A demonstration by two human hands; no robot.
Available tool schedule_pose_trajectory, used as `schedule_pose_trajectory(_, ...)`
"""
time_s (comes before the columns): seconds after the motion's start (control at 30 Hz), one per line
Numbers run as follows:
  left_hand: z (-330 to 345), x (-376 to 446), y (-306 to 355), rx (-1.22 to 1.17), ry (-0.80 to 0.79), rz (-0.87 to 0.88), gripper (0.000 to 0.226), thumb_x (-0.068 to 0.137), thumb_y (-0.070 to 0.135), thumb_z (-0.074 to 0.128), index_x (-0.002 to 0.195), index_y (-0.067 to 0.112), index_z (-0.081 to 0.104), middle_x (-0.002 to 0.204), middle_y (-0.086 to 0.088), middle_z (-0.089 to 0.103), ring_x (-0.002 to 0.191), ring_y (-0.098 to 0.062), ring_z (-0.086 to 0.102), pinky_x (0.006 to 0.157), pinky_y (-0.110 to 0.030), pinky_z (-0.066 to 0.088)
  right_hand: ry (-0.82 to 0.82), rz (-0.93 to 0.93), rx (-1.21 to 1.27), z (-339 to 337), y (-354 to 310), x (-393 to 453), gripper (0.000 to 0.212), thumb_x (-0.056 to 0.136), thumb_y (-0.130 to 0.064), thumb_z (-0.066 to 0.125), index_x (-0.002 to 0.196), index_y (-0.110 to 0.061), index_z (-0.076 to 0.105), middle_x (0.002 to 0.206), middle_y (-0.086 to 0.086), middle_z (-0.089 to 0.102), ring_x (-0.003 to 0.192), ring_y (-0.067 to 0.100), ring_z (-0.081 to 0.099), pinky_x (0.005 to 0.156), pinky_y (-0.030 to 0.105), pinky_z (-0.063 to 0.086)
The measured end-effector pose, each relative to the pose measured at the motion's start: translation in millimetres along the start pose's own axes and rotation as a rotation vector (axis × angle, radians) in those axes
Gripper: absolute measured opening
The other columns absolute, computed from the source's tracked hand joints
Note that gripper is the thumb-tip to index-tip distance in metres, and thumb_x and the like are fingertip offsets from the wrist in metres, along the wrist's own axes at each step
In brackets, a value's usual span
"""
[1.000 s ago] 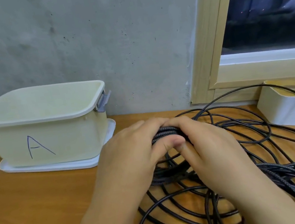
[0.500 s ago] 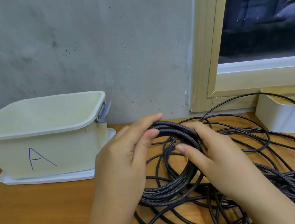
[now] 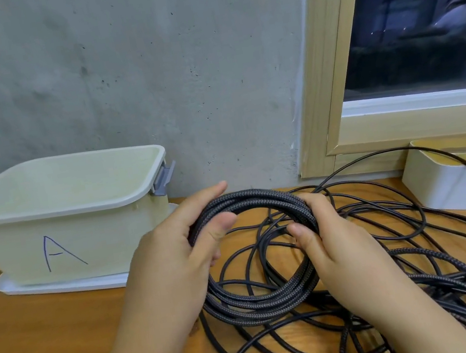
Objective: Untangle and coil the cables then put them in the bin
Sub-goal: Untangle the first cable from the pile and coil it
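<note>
at the centre of the frame we see a braided cable coil [image 3: 259, 264], several dark loops wound into one ring, held just above the wooden table [image 3: 38, 347]. the left hand [image 3: 176, 266] grasps the ring's left side, its thumb pressed over the strands from the front and its fingers reaching round behind, the index finger stretched along the top of the ring. the right hand [image 3: 339, 251] grips the ring's right side, thumb laid inside the loop and fingers wrapped round the outside. both forearms rise from the lower edge of the frame, angled inward toward each other. under and to the right of the coil a loose tangle of thin black cables [image 3: 412, 278] sprawls across the table to the lower right corner. at the left of the frame stands the cream bin [image 3: 89, 246], marked with a blue letter a, on a white tray [image 3: 59, 287], well apart from the coil. at the right edge a white box [image 3: 455, 185] sits below the wooden window frame [image 3: 327, 68], with one cable arching over it. a grey concrete wall [image 3: 115, 72] fills the upper left.
</note>
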State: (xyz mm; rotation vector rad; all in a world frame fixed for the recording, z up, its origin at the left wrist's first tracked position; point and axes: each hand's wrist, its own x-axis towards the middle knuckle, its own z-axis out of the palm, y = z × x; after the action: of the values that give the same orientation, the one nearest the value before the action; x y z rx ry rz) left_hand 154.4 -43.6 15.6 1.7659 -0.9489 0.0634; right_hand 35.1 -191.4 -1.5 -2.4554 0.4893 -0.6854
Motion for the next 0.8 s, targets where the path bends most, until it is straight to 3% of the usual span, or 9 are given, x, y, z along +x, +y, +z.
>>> schedule_pose_trajectory(0.1,-1.1,0.2,3.4,0.134,-0.108,0.047,0.039,0.066,0.075,0.044,0.105,0.070,0.050,0.083,0.036,0.060,0.074,0.006,0.059,0.065,-0.012,0.042,-0.022,-0.034,-0.032,-2.0,-1.3,0.3,0.023,0.092,-0.046,0.035,0.115,-0.044,0.034,0.075,-0.017,0.053,0.074,-0.002,0.053,0.064,0.016,0.041)
schedule_pose_trajectory(0.23,1.6,-1.0,9.6,0.177,-0.196,0.135,0.050,0.066,0.078,0.044,0.116,0.073,0.038,0.109,0.040,0.054,0.098,0.010,0.055,0.084,-0.008,0.040,-0.056,-0.110,-0.106,-3.1,-11.1,-0.4,0.027,0.091,-0.046,0.033,0.117,-0.042,0.036,0.074,-0.022,0.046,0.068,-0.001,0.046,0.065,0.015,0.037)
schedule_pose_trajectory(0.37,-2.4,-4.1,16.8,0.121,-0.153,0.198,0.036,0.078,0.066,0.040,0.114,0.070,0.043,0.108,0.043,0.055,0.101,0.017,0.053,0.082,-0.001,0.036,-0.047,-0.133,-0.107,-7.1,-19.9,-0.7,0.032,0.090,-0.049,0.031,0.120,-0.041,0.036,0.085,-0.023,0.049,0.085,0.004,0.054,0.072,0.022,0.040)
schedule_pose_trajectory(0.47,-7.0,-7.5,23.3,0.029,-0.130,0.214,0.028,0.082,0.049,0.051,0.105,0.066,0.053,0.094,0.043,0.060,0.094,0.019,0.055,0.078,0.004,0.033,-0.033,-0.177,-0.092,-9.4,-27.0,-2.3,0.040,0.085,-0.052,0.028,0.123,-0.043,0.037,0.099,-0.022,0.055,0.094,0.001,0.054,0.080,0.023,0.043)
schedule_pose_trajectory(0.53,-8.6,-8.2,26.6,-0.007,-0.139,0.211,0.029,0.082,0.044,0.052,0.102,0.064,0.056,0.088,0.041,0.062,0.092,0.018,0.056,0.075,0.005,0.033,0.013,-0.221,-0.106,-7.2,-28.2,-2.6,0.040,0.084,-0.051,0.027,0.121,-0.045,0.038,0.097,-0.024,0.055,0.092,0.001,0.053,0.074,0.020,0.044)
schedule_pose_trajectory(0.6,-8.4,-7.5,27.9,-0.012,-0.153,0.238,0.026,0.083,0.050,0.052,0.106,0.059,0.059,0.095,0.039,0.063,0.094,0.016,0.058,0.076,0.004,0.035,0.095,-0.264,-0.113,-4.7,-25.4,-1.8,0.023,0.094,-0.046,0.031,0.115,-0.047,0.038,0.087,-0.026,0.050,0.085,0.002,0.052,0.065,0.015,0.040)
schedule_pose_trajectory(0.67,-7.1,-5.5,25.8,-0.022,-0.128,0.260,0.028,0.083,0.052,0.048,0.108,0.054,0.061,0.101,0.035,0.064,0.098,0.014,0.058,0.078,0.001,0.039,0.145,-0.263,-0.077,-4.2,-24.4,-1.8,0.019,0.092,-0.042,0.040,0.111,-0.048,0.039,0.087,-0.025,0.053,0.086,0.001,0.052,0.064,0.014,0.041)
schedule_pose_trajectory(0.8,-3.3,-3.4,17.6,0.061,-0.034,0.306,0.031,0.085,0.055,0.046,0.115,0.056,0.056,0.087,0.005,0.069,0.085,-0.010,0.064,0.070,-0.029,0.048,0.089,-0.156,0.091,-5.6,-22.8,-0.8,0.019,0.087,-0.047,0.047,0.106,-0.049,0.046,0.094,-0.025,0.060,0.092,-0.006,0.055,0.074,0.016,0.045)
